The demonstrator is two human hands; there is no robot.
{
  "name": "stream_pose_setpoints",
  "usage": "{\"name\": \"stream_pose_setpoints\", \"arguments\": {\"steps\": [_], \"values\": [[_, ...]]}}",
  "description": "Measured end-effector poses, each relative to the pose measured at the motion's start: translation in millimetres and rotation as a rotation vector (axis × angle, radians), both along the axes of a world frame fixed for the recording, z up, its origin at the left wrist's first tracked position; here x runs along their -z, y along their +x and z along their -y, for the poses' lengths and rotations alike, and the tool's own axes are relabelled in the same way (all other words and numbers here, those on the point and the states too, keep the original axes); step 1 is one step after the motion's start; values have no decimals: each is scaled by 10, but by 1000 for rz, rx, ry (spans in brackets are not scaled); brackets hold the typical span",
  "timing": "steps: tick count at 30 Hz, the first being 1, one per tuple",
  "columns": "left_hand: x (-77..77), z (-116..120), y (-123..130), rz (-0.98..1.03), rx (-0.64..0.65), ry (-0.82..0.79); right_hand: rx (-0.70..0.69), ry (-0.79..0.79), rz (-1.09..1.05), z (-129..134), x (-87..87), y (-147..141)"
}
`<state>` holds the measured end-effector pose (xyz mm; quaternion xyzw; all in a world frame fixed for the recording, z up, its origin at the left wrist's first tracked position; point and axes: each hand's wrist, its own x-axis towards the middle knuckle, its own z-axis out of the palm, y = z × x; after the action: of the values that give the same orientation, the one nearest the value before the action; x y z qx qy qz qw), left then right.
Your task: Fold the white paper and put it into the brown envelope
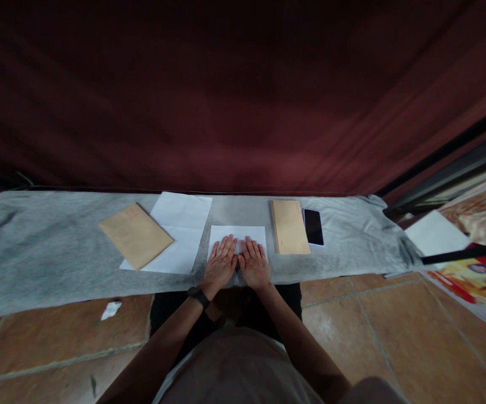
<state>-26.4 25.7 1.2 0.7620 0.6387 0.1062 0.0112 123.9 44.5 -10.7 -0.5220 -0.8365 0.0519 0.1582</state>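
Note:
A white sheet of paper [237, 230], seemingly folded, lies in front of me on the grey cloth. My left hand [221, 262] rests flat on its left half, fingers stretched forward. On the right half lies my right hand [253, 264], also flat, with the thumbs of both hands close together. The paper's near edge is hidden under my palms. To the right is a stack of brown envelopes [291, 227]. Left of my hands, a single brown envelope [137, 235] overlaps larger white sheets [186, 224] that show a crease.
A dark-screened phone [313, 227] lies beside the envelope stack. The grey cloth [58, 247] covers a narrow bench or table. Behind it hangs a dark red curtain [243, 112]. A printed box [478, 280] stands at the right, and a crumpled tissue [111, 310] is on the tiled floor.

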Motion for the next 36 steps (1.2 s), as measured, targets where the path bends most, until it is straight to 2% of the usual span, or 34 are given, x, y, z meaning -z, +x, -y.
{"name": "stream_pose_setpoints", "arguments": {"steps": [9,14,20,25,31,36], "values": [[62,55,-162,46,-110,37,92,87,1,-6,122,243],[38,-46,-110,41,-164,68,97,117,9,-6,141,285],[4,-274,30,64,-46,21,108,115,14,-3,107,269],[35,-296,19,65,-29,40,122,25,12,-126,-6,191],[33,-354,18,35,35,0,-75,-33,-23,-405,-115,-101],[49,-381,13,39,38,-2,-70,-43,-3,-475,-61,-168]]}}
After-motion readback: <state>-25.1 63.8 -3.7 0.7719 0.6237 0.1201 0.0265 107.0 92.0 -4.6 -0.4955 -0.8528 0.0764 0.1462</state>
